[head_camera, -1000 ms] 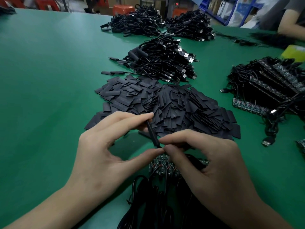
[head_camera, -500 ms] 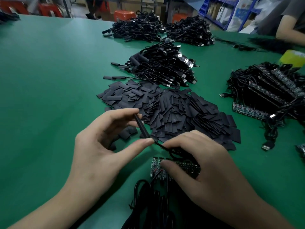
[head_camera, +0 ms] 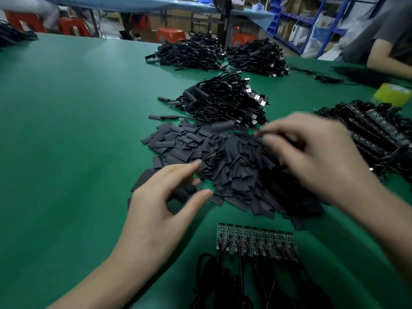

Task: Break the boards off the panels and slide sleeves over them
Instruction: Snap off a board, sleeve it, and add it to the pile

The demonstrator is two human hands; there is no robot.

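Note:
A panel of small circuit boards (head_camera: 256, 241) lies near me on the green table, its black cables (head_camera: 234, 286) trailing toward the near edge. Beyond it spreads a heap of flat black sleeves (head_camera: 223, 163). My left hand (head_camera: 160, 208) hovers over the heap's near left edge with relaxed, spread fingers and holds nothing. My right hand (head_camera: 312, 157) is blurred above the heap's right side. Its thumb and forefinger pinch something dark at the tips, and a black cable (head_camera: 289, 188) smears below it.
A pile of sleeved USB cables (head_camera: 223, 103) lies behind the sleeves, with two more cable piles (head_camera: 189, 54) farther back. Stacked panels with cables (head_camera: 379, 134) and a yellow tape roll (head_camera: 392, 94) sit at the right. Another person's arm (head_camera: 383, 56) rests at the far right.
My left hand has let go of the sleeve and opened. My right hand has lifted off the panel and swung up and right, carrying a black cable; the panel now lies uncovered.

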